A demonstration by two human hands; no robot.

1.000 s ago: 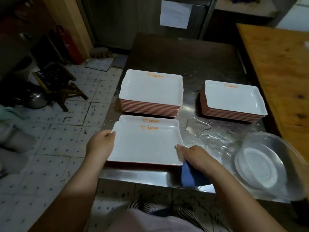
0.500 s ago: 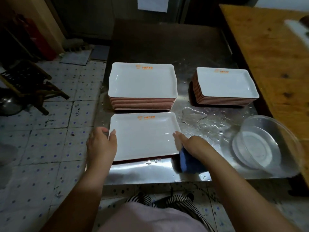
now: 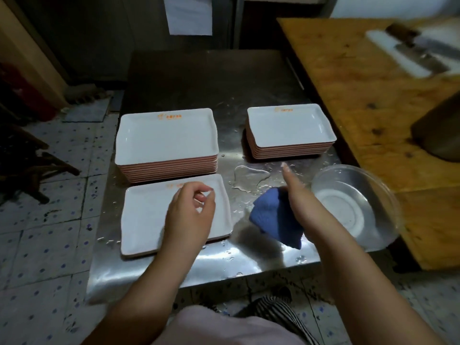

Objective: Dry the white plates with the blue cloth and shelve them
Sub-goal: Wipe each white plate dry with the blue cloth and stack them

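In the head view, my left hand (image 3: 190, 212) hovers over the single white rectangular plate (image 3: 146, 215) lying low in the centre-left of the frame, fingers loosely curled with nothing in them; it is clear of the rim, so the plate rests on its own near the front edge of the wet stainless steel table (image 3: 214, 265). My right hand (image 3: 291, 192), right of centre, has the crumpled blue cloth (image 3: 273, 217) bunched under its palm while one finger points straight out toward the upper right; exactly which fingers clamp the cloth is hidden, but it hangs from that hand above the table. Keeping the cloth in the right hand leaves the left free to steady or lift plates, I judge. Just behind the single plate sits the taller stack of white pink-edged plates (image 3: 165, 138), and in the upper right of the table the smaller stack of white plates (image 3: 290, 125), well apart, a puddle of water (image 3: 251, 175) between them. The clear glass bowl (image 3: 353, 207) stands at the right, beside the wooden counter (image 3: 361, 95). No shelf is in sight.
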